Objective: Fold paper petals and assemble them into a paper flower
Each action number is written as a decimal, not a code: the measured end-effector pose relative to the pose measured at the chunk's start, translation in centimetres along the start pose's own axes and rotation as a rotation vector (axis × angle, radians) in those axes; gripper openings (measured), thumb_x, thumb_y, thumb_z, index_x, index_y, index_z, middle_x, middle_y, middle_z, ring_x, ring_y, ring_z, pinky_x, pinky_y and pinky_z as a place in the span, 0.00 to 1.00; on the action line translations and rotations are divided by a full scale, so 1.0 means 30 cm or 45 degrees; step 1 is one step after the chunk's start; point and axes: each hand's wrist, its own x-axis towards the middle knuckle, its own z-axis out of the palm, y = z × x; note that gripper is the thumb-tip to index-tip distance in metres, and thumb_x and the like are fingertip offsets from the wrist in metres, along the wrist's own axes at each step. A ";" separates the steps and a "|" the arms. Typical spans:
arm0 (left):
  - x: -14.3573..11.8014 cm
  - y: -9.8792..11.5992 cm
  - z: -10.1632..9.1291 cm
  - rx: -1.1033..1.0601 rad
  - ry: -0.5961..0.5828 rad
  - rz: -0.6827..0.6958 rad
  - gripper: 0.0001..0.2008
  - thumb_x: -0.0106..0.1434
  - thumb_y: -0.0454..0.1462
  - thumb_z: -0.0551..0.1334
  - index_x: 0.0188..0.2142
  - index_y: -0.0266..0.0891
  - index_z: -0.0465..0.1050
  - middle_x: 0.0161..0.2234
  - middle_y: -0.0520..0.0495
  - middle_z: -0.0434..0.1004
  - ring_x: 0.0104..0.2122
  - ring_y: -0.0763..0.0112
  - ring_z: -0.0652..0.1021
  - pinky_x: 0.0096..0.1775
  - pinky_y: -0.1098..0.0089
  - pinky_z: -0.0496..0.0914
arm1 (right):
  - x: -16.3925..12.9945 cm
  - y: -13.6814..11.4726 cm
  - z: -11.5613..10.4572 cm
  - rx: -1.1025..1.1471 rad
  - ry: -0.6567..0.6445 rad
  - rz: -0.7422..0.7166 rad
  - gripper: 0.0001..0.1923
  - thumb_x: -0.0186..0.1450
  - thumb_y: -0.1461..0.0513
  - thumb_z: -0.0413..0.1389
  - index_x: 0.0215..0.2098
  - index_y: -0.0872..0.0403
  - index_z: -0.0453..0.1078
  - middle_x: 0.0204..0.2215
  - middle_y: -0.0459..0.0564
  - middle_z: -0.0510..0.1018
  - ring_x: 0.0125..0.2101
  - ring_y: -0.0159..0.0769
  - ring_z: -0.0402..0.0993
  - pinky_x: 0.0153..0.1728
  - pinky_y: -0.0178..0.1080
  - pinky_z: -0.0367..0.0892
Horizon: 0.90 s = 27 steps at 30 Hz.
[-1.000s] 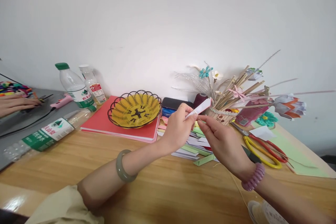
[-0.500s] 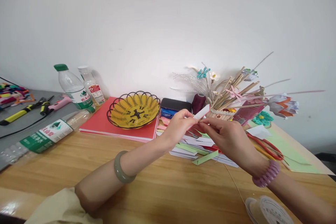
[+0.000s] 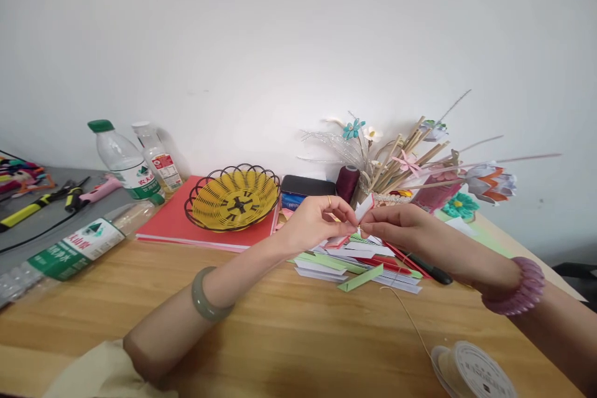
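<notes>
Fingertip to fingertip, my hands meet above a heap of paper strips. My left hand (image 3: 321,221) pinches a folded white paper strip with red edges (image 3: 365,206), whose other end shows below the fingers. My right hand (image 3: 403,224) is closed in a pinch at the middle of that strip, seemingly on a thin tan cord (image 3: 410,317). The cord runs from a spool (image 3: 480,373) on the table towards the hands. What lies right between the fingertips is mostly hidden.
A yellow woven basket (image 3: 236,199) sits on red paper (image 3: 161,217). Beyond the hands are a dark thread cone (image 3: 347,183), sticks and paper flowers (image 3: 489,182). Green and white strips (image 3: 361,278) lie below. Plastic bottles (image 3: 79,245) and pliers (image 3: 32,208) are at left.
My left hand has turned so its fingers curl down over the folded strip. The right hand has shifted right and lower, its fingertips still at the strip. The view has moved slightly.
</notes>
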 end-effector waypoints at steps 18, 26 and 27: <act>-0.097 -0.111 0.004 0.711 0.174 -0.206 0.10 0.54 0.38 0.58 0.29 0.37 0.77 0.25 0.51 0.77 0.26 0.72 0.73 0.29 0.74 0.63 | -0.032 0.053 0.142 -0.814 0.204 -0.174 0.15 0.66 0.60 0.41 0.29 0.52 0.68 0.20 0.46 0.72 0.20 0.32 0.65 0.22 0.35 0.50; -0.215 -0.197 0.024 1.102 0.080 -0.324 0.08 0.55 0.36 0.58 0.29 0.42 0.78 0.26 0.52 0.79 0.27 0.71 0.74 0.29 0.72 0.63 | -0.014 0.138 0.307 -0.703 -0.048 -0.228 0.13 0.65 0.65 0.45 0.34 0.51 0.72 0.27 0.48 0.79 0.25 0.34 0.73 0.22 0.33 0.50; -0.219 -0.198 0.024 1.150 0.069 -0.305 0.08 0.55 0.36 0.59 0.29 0.42 0.78 0.27 0.52 0.79 0.27 0.71 0.74 0.30 0.72 0.63 | -0.008 0.141 0.310 -0.683 -0.068 -0.241 0.12 0.65 0.66 0.46 0.34 0.50 0.72 0.28 0.47 0.79 0.26 0.33 0.73 0.22 0.33 0.50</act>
